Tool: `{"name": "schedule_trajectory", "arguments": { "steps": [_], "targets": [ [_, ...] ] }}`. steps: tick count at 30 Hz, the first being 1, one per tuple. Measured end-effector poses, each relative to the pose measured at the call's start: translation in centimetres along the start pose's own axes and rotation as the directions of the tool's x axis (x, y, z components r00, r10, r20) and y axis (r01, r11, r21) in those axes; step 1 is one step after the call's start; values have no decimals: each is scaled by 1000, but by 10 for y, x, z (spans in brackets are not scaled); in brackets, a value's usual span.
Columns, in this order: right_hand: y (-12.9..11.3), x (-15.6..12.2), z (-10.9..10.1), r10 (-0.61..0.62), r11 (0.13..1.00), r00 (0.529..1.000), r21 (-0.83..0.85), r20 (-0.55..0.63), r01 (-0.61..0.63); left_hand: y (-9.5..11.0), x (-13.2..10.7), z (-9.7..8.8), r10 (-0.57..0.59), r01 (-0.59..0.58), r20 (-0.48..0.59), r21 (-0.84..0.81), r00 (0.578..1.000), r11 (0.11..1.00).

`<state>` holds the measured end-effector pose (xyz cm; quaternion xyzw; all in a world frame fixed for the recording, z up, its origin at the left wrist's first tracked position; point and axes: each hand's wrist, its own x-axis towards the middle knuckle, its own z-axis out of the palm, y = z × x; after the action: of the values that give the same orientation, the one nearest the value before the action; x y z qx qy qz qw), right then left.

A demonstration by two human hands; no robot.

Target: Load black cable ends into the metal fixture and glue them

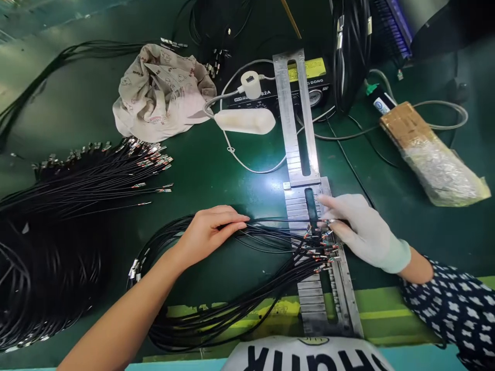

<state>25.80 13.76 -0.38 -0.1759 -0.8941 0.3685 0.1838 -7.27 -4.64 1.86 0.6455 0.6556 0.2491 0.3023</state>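
Between our left grip (216,226), fingers pressed together pinching a strand of the looped bundle of thin black wires (270,238), and our gloved right grip (359,232), laid over the metal-tipped ends on the long slotted grey metal jig (286,118) so we cannot tell if it pinches any, strands cross loosely. We judge a tug could snag neighbours and drag tips out of line. Left of the left grip lies a second fan of black terminal-tipped wires (96,180); beyond both, a white gooseneck lamp (245,121), crumpled patterned cloth (162,93) and plastic-wrapped brown box (429,154) crowd the green tabletop (201,175).

Green bench (77,103), black wire bundles (88,180), slotted metal jig (297,144), crumpled cloth (162,93), wrapped packet (433,154)
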Motion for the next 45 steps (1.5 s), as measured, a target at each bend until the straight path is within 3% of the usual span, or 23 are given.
{"name": "schedule_trajectory", "arguments": {
  "steps": [5, 7, 9, 12, 15, 18, 20, 23, 25, 27, 29, 31, 33, 34, 37, 42, 45],
  "targets": [
    [-8, -7, -10, -8, 998, 1000, 63, 9, 8, -8, 7, -9, 180, -176, 18, 318, 984, 932],
    [-5, -5, -16, -7, 1000, 999, 28, -39, 8, -8, 6, -14, 242, -248, 62, 348, 968, 904],
    [2, 1, -21, 40, 999, 992, 5, -119, -40, -7, 4, -19, 211, -216, 50, 250, 976, 944],
    [16, 11, -24, 183, 982, 953, 93, -241, -165, -6, 2, -22, 42, -34, -40, 176, 998, 984],
    [24, 20, -20, 297, 951, 904, 176, -309, -252, -5, 13, -11, 26, 12, -82, 436, 996, 900],
    [21, 24, -15, 167, 986, 950, 71, -265, -153, 5, 35, 12, 106, -97, 19, 586, 994, 804],
    [17, 23, -11, 19, 1000, 986, -6, -165, -20, 17, 48, 25, 177, -209, 111, 522, 978, 827],
    [15, 21, -8, -89, 994, 994, -62, -58, 85, 36, 57, 32, 236, -309, 240, 338, 942, 889],
    [16, 20, -7, -110, 993, 993, -49, -46, 107, 47, 54, 29, 165, -229, 311, 181, 936, 957],
    [18, 19, -8, -123, 992, 991, 28, -44, 124, 54, 48, 24, 48, -71, 359, 53, 932, 996],
    [18, 19, -9, -135, 983, 989, 115, -59, 141, 56, 44, 22, -63, 55, 292, 35, 954, 998],
    [16, 19, -9, -139, 974, 987, 170, -83, 151, 53, 46, 26, -123, 112, 94, 117, 988, 987],
    [14, 20, -10, -143, 968, 985, 196, -96, 160, 48, 55, 33, -95, 110, -71, 246, 993, 963],
    [13, 20, -11, -146, 966, 983, 199, -109, 165, 46, 60, 37, -68, 94, -93, 304, 993, 948],
    [14, 19, -13, -103, 972, 977, 188, -184, 138, 43, 77, 47, 3, 6, -25, 365, 1000, 931],
    [23, 17, -15, 185, 951, 951, 288, -246, -111, 44, 84, 53, 89, -80, -30, 236, 996, 968],
    [26, 18, -13, 247, 923, 941, 352, -231, -156, 41, 84, 52, 154, -141, -55, 187, 987, 972]
  ]
}}
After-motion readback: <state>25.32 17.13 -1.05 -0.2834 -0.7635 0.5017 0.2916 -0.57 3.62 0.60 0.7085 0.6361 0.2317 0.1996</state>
